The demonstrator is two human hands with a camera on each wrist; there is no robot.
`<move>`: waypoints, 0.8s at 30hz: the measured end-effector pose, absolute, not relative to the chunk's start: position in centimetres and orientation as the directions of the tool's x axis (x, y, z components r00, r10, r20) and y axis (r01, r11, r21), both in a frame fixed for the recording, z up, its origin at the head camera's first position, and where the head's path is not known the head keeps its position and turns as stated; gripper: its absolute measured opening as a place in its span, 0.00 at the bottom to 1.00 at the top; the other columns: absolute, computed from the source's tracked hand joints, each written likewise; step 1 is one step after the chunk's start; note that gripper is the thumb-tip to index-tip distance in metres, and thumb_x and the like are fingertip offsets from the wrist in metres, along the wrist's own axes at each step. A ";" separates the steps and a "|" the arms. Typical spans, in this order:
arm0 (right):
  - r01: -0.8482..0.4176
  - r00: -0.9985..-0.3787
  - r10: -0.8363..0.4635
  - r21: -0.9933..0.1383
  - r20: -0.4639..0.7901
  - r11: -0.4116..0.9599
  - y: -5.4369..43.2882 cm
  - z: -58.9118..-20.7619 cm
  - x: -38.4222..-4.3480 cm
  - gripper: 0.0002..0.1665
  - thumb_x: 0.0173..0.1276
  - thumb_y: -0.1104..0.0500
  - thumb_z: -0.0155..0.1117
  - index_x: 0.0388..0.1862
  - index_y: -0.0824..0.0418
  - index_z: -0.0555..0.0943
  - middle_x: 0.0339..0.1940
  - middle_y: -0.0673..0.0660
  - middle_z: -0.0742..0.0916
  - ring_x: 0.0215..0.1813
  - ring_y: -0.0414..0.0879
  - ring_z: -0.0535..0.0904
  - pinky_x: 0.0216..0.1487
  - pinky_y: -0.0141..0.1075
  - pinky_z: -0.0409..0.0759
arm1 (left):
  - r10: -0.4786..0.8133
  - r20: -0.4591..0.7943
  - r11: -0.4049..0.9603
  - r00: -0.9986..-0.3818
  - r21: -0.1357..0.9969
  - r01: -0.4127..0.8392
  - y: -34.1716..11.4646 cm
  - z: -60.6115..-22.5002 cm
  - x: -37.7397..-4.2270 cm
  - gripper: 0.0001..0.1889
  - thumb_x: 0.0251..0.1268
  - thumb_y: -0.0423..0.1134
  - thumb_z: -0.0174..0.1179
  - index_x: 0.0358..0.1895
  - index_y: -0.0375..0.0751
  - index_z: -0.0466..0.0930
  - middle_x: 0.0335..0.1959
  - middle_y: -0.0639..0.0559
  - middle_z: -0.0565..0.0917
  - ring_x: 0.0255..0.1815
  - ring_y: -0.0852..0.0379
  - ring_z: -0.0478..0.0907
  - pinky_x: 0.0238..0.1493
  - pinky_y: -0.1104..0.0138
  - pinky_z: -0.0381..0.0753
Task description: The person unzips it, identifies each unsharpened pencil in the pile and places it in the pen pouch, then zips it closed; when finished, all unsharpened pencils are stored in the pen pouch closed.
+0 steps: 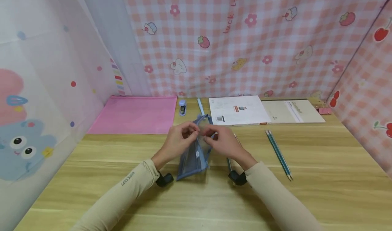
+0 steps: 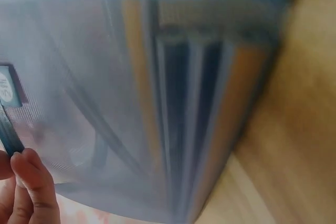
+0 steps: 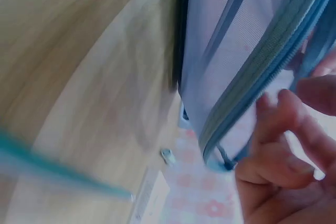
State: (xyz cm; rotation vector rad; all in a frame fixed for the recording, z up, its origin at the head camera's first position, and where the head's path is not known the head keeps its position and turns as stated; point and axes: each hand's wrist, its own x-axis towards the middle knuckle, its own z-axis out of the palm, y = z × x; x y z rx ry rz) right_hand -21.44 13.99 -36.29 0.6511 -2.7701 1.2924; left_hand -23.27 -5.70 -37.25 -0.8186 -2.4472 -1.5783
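With both hands (image 1: 200,139) pinching the mesh pouch (image 1: 193,157) top, you risk snagging the zipper (image 3: 252,90) if you tug unevenly.

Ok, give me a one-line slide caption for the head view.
Both hands, left and right, hold a blue mesh pouch upright on the table, pencils alongside.

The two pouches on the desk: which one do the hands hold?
The blue mesh pouch, gripped by both the left hand and right hand. The pink pouch lies flat, untouched, farther left.
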 end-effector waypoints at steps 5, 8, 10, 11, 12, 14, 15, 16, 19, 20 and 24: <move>-0.400 -0.890 -0.420 -0.749 0.180 0.527 15.6 -36.2 -19.3 0.03 0.71 0.63 0.63 0.36 0.60 0.82 0.33 0.54 0.87 0.34 0.42 0.79 0.31 0.31 0.76 | 0.351 0.379 0.311 -0.856 0.815 0.488 -5.9 -37.4 -23.6 0.06 0.70 0.32 0.58 0.44 0.35 0.83 0.32 0.44 0.86 0.28 0.61 0.80 0.29 0.72 0.79; -0.379 -0.864 -0.489 -0.792 0.119 0.478 15.9 -36.5 -18.0 0.05 0.71 0.61 0.65 0.36 0.61 0.78 0.35 0.56 0.84 0.30 0.41 0.77 0.27 0.30 0.75 | 0.336 0.383 0.305 -0.861 0.820 0.484 -6.0 -37.4 -23.8 0.05 0.70 0.32 0.59 0.43 0.37 0.83 0.33 0.43 0.86 0.29 0.61 0.80 0.29 0.72 0.80; -0.335 -0.851 -0.519 -0.845 0.080 0.418 15.9 -36.7 -17.3 0.10 0.70 0.59 0.67 0.37 0.63 0.76 0.37 0.59 0.82 0.28 0.41 0.78 0.26 0.31 0.77 | 0.322 0.384 0.301 -0.865 0.825 0.478 -6.0 -37.3 -23.8 0.05 0.70 0.32 0.59 0.43 0.38 0.83 0.33 0.43 0.86 0.28 0.61 0.80 0.29 0.72 0.80; -0.315 -0.847 -0.527 -0.865 0.070 0.391 15.8 -36.8 -17.1 0.13 0.68 0.58 0.68 0.38 0.64 0.74 0.38 0.61 0.80 0.27 0.41 0.78 0.25 0.32 0.77 | 0.314 0.385 0.299 -0.868 0.828 0.475 -5.9 -37.3 -23.8 0.05 0.69 0.32 0.59 0.42 0.38 0.83 0.33 0.42 0.86 0.28 0.61 0.80 0.29 0.72 0.80; -0.301 -0.846 -0.529 -0.879 0.068 0.369 15.7 -36.9 -16.8 0.15 0.67 0.58 0.70 0.38 0.65 0.74 0.38 0.62 0.79 0.25 0.41 0.77 0.24 0.32 0.76 | 0.306 0.387 0.297 -0.870 0.829 0.474 -5.9 -37.3 -23.8 0.05 0.69 0.32 0.59 0.42 0.38 0.83 0.33 0.42 0.86 0.28 0.61 0.79 0.29 0.73 0.79; -0.314 -0.850 -0.518 -0.879 0.092 0.359 15.4 -37.1 -16.5 0.16 0.64 0.58 0.72 0.38 0.64 0.73 0.37 0.62 0.78 0.24 0.39 0.76 0.25 0.31 0.75 | 0.293 0.389 0.294 -0.873 0.832 0.470 -5.9 -37.3 -23.8 0.05 0.69 0.32 0.59 0.42 0.38 0.83 0.33 0.41 0.86 0.29 0.61 0.79 0.30 0.73 0.79; -0.323 -0.855 -0.508 -0.875 0.106 0.360 15.2 -37.2 -16.4 0.16 0.63 0.59 0.72 0.37 0.64 0.73 0.35 0.62 0.78 0.23 0.38 0.75 0.25 0.31 0.74 | 0.288 0.390 0.292 -0.874 0.834 0.468 -5.8 -37.2 -23.8 0.05 0.69 0.32 0.59 0.42 0.38 0.83 0.33 0.41 0.86 0.29 0.61 0.79 0.31 0.74 0.79; -0.348 -0.858 -0.497 -0.860 0.132 0.373 15.1 -37.3 -16.4 0.15 0.62 0.61 0.73 0.36 0.63 0.74 0.33 0.60 0.79 0.22 0.37 0.74 0.24 0.30 0.72 | 0.284 0.393 0.292 -0.874 0.833 0.469 -5.8 -37.2 -23.8 0.05 0.69 0.31 0.59 0.42 0.38 0.83 0.33 0.40 0.86 0.29 0.60 0.79 0.31 0.74 0.79; -0.411 -0.859 -0.474 -0.813 0.194 0.412 14.7 -37.3 -16.1 0.12 0.61 0.65 0.72 0.32 0.60 0.75 0.27 0.53 0.80 0.23 0.35 0.73 0.24 0.27 0.69 | 0.282 0.394 0.293 -0.875 0.833 0.469 -6.0 -37.2 -23.9 0.05 0.69 0.31 0.59 0.43 0.37 0.83 0.34 0.38 0.86 0.29 0.59 0.79 0.32 0.75 0.79; -0.422 -0.858 -0.472 -0.805 0.206 0.417 14.7 -37.2 -16.1 0.11 0.61 0.66 0.72 0.32 0.59 0.76 0.26 0.51 0.80 0.23 0.35 0.73 0.25 0.27 0.70 | 0.282 0.391 0.294 -0.876 0.834 0.467 -6.0 -37.2 -23.9 0.05 0.70 0.31 0.59 0.43 0.36 0.83 0.35 0.37 0.86 0.30 0.59 0.79 0.32 0.75 0.79; -0.454 -0.852 -0.458 -0.795 0.254 0.403 14.6 -36.8 -16.0 0.08 0.63 0.69 0.69 0.31 0.58 0.80 0.29 0.52 0.84 0.26 0.35 0.74 0.26 0.27 0.73 | 0.293 0.379 0.305 -0.878 0.833 0.461 -6.4 -37.3 -23.8 0.06 0.71 0.32 0.58 0.44 0.35 0.82 0.35 0.37 0.86 0.30 0.58 0.80 0.32 0.74 0.79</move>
